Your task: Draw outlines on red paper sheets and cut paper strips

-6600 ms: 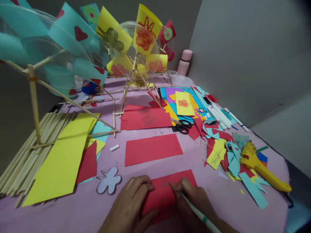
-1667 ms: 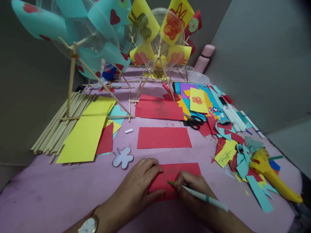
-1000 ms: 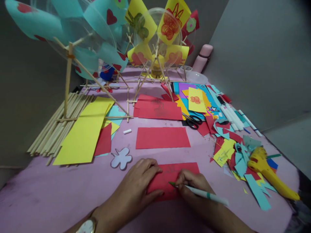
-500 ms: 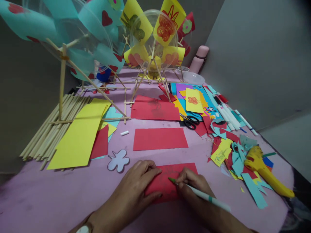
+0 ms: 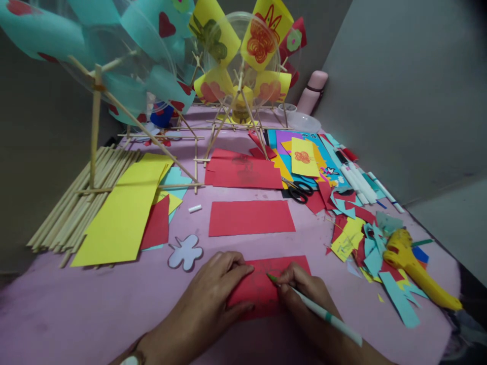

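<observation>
- Left hand [image 5: 213, 294] half-open, fingers resting on left part of near red card [image 5: 262, 302].
- Right hand [image 5: 302, 289] grips marker [image 5: 323, 315]; tip has edged toward card's far edge. Faint lines there; reads as drawing mid-way.
- Lilac tabletop [image 5: 125, 304]: butterfly cutout [image 5: 185, 252], plain red card [image 5: 251, 218] beyond.
- Back: paper wheels on stick frames; pink bottle [image 5: 312, 92] by grey wall [image 5: 388, 76].

I'm at a handicraft spot, whether home or classroom I cannot tell: paper pinwheels [image 5: 268, 38] towards my surface [image 5: 95, 309]'s far edge, wooden sticks [image 5: 66, 208] along its left edge, markers [image 5: 359, 185] by the right edge, scissors [image 5: 300, 191] and paper scraps [image 5: 348, 238] nearby.
</observation>
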`<state>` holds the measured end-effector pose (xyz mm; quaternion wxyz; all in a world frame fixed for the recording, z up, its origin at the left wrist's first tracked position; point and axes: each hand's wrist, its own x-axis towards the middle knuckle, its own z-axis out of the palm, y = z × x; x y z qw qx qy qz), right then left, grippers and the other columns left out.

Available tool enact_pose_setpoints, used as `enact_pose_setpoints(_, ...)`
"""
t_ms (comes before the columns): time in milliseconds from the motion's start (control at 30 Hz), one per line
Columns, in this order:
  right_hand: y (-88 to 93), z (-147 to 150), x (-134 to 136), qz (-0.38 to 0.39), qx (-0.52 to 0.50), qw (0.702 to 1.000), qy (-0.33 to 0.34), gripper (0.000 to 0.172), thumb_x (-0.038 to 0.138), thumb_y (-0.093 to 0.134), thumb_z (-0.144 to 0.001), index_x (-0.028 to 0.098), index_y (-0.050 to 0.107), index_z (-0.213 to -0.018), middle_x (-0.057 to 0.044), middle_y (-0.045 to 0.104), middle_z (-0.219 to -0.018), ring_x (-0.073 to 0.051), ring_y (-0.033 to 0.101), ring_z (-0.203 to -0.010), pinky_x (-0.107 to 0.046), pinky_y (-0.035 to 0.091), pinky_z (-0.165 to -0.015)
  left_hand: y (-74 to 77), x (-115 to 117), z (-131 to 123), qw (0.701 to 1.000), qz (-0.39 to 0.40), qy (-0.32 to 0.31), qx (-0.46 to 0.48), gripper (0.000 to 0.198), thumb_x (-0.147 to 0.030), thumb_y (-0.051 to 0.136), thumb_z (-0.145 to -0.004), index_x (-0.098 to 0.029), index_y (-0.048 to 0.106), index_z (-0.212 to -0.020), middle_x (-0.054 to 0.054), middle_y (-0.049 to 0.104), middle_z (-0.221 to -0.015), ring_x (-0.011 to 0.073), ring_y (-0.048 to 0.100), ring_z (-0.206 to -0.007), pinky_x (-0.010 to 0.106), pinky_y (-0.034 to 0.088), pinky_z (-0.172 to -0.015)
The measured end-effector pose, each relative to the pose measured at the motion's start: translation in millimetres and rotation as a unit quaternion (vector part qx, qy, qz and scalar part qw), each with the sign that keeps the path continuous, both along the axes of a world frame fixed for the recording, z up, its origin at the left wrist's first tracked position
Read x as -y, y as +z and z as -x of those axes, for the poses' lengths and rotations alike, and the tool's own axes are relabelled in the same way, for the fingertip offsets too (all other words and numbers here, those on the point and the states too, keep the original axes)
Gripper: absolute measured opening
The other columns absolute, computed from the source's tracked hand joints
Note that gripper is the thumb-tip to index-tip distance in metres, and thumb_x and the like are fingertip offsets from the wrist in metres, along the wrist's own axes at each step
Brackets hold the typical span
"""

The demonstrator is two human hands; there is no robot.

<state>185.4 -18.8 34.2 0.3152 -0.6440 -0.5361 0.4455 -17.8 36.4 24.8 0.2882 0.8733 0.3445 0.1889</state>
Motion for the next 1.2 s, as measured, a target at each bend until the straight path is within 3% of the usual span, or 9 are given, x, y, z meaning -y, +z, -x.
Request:
enact_pose_setpoints(433, -0.7, 0, 0, -0.025, -0.004, 0.999, 0.031, 0.013, 0.029, 0.042, -0.082, 0.022, 0.046, -0.071, 0.007, 0.039, -0.052, -0.011, 0.036, -0.045, -0.022, 0.026, -0.044, -1.9, 1, 1, 1.0, 0.0, -0.006, -0.002, 0.048, -0.02, 0.068, -0.079, -0.024, 0.049, -0.123, 0.008, 0.052, -0.114, 0.0247, 0.05, -0.104, 0.04, 0.046, -0.087)
enact_pose_setpoints(667, -0.1, 2, -4, -0.051, 0.049, 0.994, 0.081, 0.012, 0.024, 0.041, -0.084, 0.022, 0.049, -0.075, 0.004, 0.049, -0.057, -0.012, 0.046, -0.048, -0.021, 0.031, -0.045, -2.7, 0, 0, 1.0, -0.006, -0.006, -0.002, 0.044, -0.021, 0.068, -0.079, -0.022, 0.051, -0.119, 0.008, 0.053, -0.112, 0.0245, 0.052, -0.102, 0.039, 0.047, -0.085)
enact_pose_setpoints(867, -6.1, 3, -5, -0.093, 0.093, 0.985, 0.113, 0.013, 0.022, 0.038, -0.085, 0.022, 0.048, -0.076, 0.005, 0.049, -0.053, -0.012, 0.047, -0.043, -0.021, 0.03, -0.041, -3.9, 0, 0, 1.0, -0.013, -0.008, -0.002, 0.043, -0.023, 0.068, -0.08, -0.021, 0.051, -0.119, 0.009, 0.053, -0.112, 0.025, 0.051, -0.102, 0.04, 0.047, -0.085)
enact_pose_setpoints(1200, -7.1, 2, -2, -0.095, 0.081, 0.987, 0.096, 0.013, 0.022, 0.038, -0.085, 0.021, 0.049, -0.077, 0.004, 0.05, -0.054, -0.012, 0.047, -0.044, -0.02, 0.03, -0.042, -4.0, 1, 0, 1.0, -0.01, -0.013, 0.005, 0.046, -0.017, 0.068, -0.079, -0.021, 0.048, -0.121, 0.008, 0.051, -0.112, 0.0244, 0.05, -0.102, 0.04, 0.046, -0.085)
